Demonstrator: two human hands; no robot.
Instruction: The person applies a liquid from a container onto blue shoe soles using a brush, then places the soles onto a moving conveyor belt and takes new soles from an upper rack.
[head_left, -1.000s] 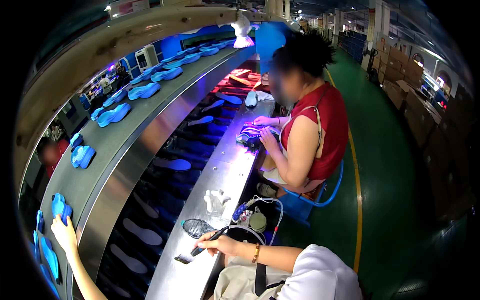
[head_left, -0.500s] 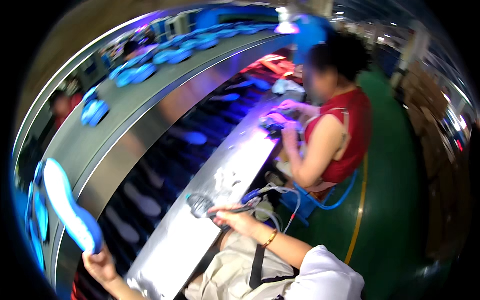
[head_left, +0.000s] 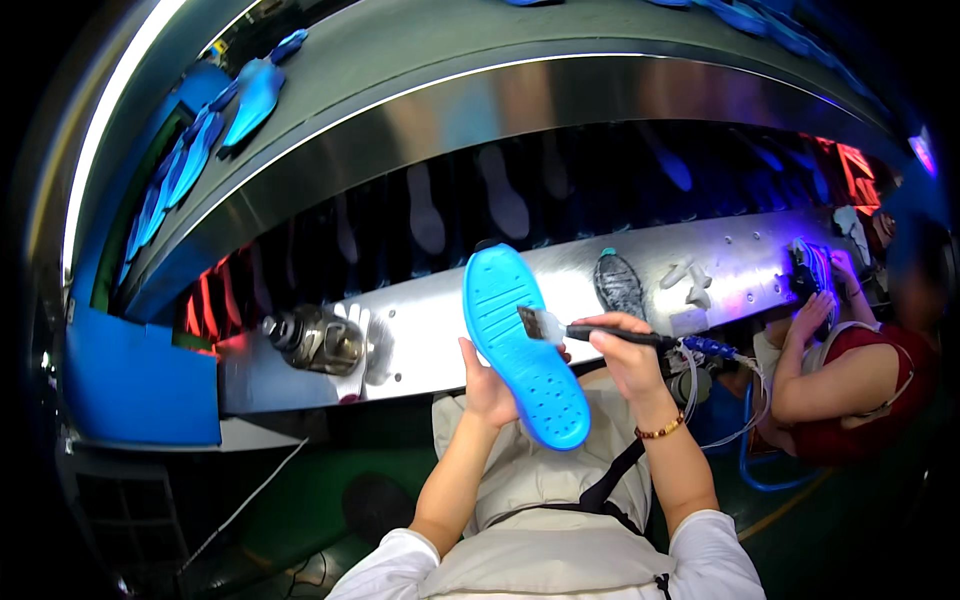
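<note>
My left hand (head_left: 486, 388) grips a blue shoe sole (head_left: 522, 352) by its left edge, with part of the fingers hidden behind it. The sole is tilted in front of my lap, its grooved and dimpled face toward me. In my right hand (head_left: 628, 360) is a flat brush (head_left: 548, 327) with a black handle, held over the middle of the sole. Its bristle end overlaps the sole; whether it touches I cannot tell. Thin tubes (head_left: 750, 365) run from the handle's rear. On the bench beyond, a dark patterned sole (head_left: 619, 284) lies near my right hand.
The metal bench (head_left: 420, 345) carries a dark transparent bottle (head_left: 325, 340) at left and pale scraps (head_left: 690, 285) at right. Behind it, a dark lower shelf holds several soles (head_left: 425, 210). Blue soles (head_left: 255, 100) lie on the conveyor (head_left: 430, 50) above. A co-worker (head_left: 850, 370) sits at right.
My left hand has brought the blue sole from beside the conveyor to in front of my lap. The brush has moved from near the dark sole to over the blue one. The view has swung left.
</note>
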